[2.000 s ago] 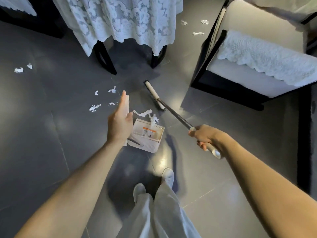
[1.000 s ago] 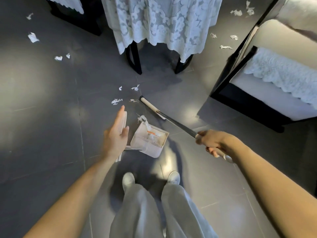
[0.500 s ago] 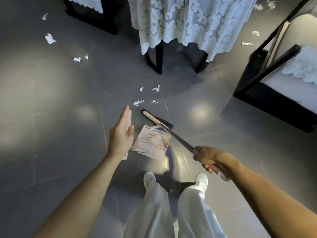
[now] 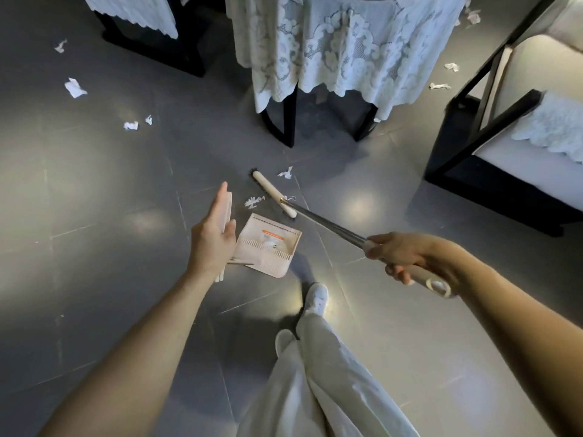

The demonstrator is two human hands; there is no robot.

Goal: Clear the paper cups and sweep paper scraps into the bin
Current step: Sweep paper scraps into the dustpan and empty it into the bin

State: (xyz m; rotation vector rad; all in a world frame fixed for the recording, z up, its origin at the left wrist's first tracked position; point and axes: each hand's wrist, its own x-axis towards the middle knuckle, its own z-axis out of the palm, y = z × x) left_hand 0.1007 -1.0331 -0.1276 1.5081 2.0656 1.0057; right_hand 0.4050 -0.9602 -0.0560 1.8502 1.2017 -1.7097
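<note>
Since half a second ago the broom (image 4: 273,193) has swung its head out from the mouth of the dustpan (image 4: 277,223). The head now lies on the floor (image 4: 94,216) above the pan in the frame, apart from its lip.

The right hand (image 4: 410,255), at centre right, has its fingers (image 4: 396,272) curled tight round the pale grip of the broom's shaft. The shaft slants up-left from there to the head.

The left hand (image 4: 213,238), left of centre, keeps its fingers (image 4: 220,209) straight along the dustpan's flat upright handle, with the thumb pinching it from the right. The pan sits on the floor just right of that hand, with a white scrap (image 4: 268,244) inside it.

A frayed scrap (image 4: 254,201) lies between the left fingertips and the broom head, just beside the head. Another scrap (image 4: 285,172) lies near the head's far end, on its right.

More paper scraps (image 4: 75,87) lie well apart at upper left, and a few (image 4: 439,86) lie at upper right.

A lace cloth (image 4: 340,48) hangs at top centre, and a dark-framed chair (image 4: 473,127) stands at right. White trousers (image 4: 315,373) and a shoe (image 4: 317,298) fill the bottom centre.
</note>
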